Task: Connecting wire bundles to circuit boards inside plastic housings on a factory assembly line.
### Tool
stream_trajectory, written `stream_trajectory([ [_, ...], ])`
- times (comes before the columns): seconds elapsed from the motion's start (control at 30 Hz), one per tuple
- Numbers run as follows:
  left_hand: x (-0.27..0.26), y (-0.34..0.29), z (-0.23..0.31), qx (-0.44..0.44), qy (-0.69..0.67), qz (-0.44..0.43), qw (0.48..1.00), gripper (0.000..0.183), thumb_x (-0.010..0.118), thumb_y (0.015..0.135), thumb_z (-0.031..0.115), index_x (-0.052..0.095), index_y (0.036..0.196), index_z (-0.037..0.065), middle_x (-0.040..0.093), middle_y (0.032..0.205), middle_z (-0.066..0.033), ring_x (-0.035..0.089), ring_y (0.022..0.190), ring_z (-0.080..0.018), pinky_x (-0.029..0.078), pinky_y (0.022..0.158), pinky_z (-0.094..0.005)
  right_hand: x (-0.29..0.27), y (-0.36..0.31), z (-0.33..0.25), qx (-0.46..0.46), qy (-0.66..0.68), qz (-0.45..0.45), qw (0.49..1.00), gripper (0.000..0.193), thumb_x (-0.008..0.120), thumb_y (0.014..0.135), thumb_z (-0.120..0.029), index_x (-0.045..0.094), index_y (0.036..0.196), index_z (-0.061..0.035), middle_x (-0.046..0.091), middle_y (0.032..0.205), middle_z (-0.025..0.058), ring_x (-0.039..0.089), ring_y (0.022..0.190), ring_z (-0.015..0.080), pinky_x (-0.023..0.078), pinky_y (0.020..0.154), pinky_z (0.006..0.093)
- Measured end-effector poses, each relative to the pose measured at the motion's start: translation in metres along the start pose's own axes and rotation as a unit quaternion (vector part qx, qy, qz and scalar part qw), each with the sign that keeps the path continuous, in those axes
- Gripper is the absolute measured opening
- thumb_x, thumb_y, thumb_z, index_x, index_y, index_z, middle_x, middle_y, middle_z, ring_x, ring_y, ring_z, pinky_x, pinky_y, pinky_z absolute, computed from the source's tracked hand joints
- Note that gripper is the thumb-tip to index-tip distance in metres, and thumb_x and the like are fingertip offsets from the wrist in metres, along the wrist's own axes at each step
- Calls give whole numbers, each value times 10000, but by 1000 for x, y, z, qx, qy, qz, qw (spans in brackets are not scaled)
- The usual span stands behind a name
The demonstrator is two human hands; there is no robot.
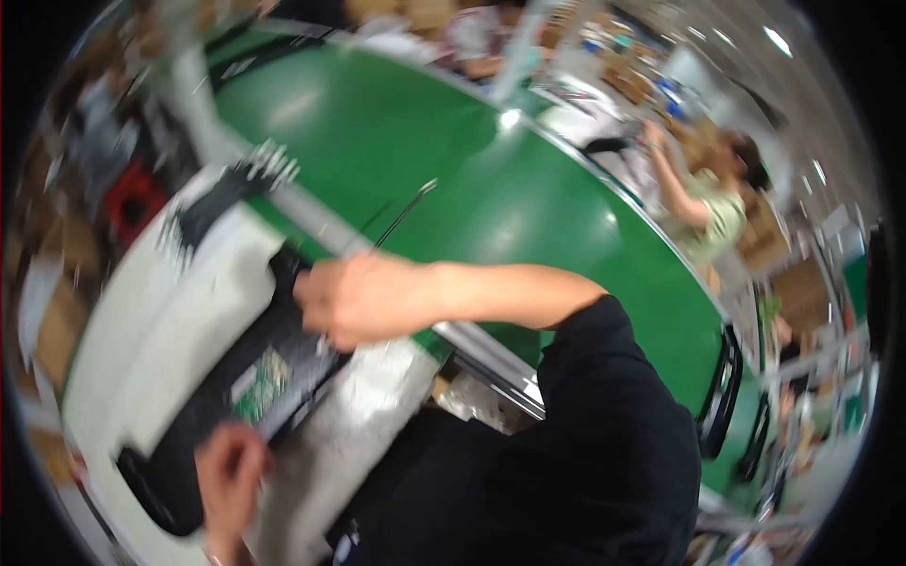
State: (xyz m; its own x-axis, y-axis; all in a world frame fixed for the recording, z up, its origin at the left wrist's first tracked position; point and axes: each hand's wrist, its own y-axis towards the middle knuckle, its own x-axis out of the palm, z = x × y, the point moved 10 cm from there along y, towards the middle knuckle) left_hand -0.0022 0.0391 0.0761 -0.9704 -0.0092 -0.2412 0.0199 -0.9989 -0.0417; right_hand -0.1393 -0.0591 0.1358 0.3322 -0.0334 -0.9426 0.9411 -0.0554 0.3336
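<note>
A long black plastic housing (203, 424) lies slantwise on a white padded surface, with a green circuit board (262, 385) in its middle. Over the housing's far end, my right hand (363, 300) is closed and blurred by motion. A thin dark rod (404, 213) with a pale tip sticks out past its knuckles over the green belt; whether the fingers hold it is hidden. My left hand (229, 476) is by the housing's near end, right of the board's lower corner. Its fingers are curled in toward the thumb, and anything between them is too blurred to make out.
A wide green conveyor belt (311, 113) with a metal edge runs alongside the white padded surface (123, 377). Black parts (722, 391) lie at its ends. Across the belt sits a person (713, 208) in a light top. A red crate (135, 206) stands at the left.
</note>
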Motion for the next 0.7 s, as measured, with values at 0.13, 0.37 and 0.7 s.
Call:
stream_trajectory([
  [0.13,41,64,24,-32,-38,-127,991,283,442,946,313,564,862,73,554,683,19,484,576,-36,362,476,-180,-18,4,12,129,-92,29,987,212,583,692,-135,607,885,-49,531,821,77,562,759,254,486,625,356],
  [0.37,48,93,12,-49,-101,-122,986,293,442,948,320,565,868,66,564,730,16,506,625,-50,402,528,-186,7,18,15,153,-36,21,987,134,571,779,-161,557,767,-28,554,723,88,583,712,263,491,603,377],
  [0.7,33,100,-16,-46,4,-140,989,321,432,953,281,522,748,52,509,586,20,463,518,-65,401,495,-211,24,25,14,121,134,56,982,199,638,759,-186,623,881,-29,606,809,93,545,798,272,461,728,378],
])
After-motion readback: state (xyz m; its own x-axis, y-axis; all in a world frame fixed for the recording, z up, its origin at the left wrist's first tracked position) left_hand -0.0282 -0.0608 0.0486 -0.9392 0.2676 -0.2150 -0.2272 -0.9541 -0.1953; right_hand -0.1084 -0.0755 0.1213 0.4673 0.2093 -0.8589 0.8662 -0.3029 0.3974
